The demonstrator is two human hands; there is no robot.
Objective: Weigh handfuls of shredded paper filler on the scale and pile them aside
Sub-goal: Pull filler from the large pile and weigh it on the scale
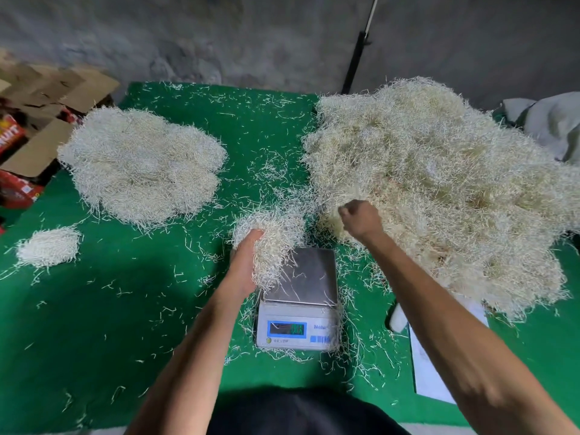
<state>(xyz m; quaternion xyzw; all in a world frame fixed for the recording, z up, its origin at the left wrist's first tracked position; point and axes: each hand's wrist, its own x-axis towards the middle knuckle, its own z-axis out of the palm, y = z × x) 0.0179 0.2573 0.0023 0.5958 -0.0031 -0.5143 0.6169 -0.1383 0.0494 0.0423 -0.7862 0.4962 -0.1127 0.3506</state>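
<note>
Handful (272, 243) upright in left hand (243, 265)

I cannot read the blurred digits on the white digital scale's blue display (286, 329); my right hand's (361, 219) fingers are buried in the big pale shredded-paper heap (439, 189).

On the scale (298, 328) at our six o'clock we read only a partial blue brand word, "Met…", right of its lit display (287, 329), whose digits are too blurred to read, while the red carton (9, 136) at nine o'clock shows the letters "UIT".
</note>
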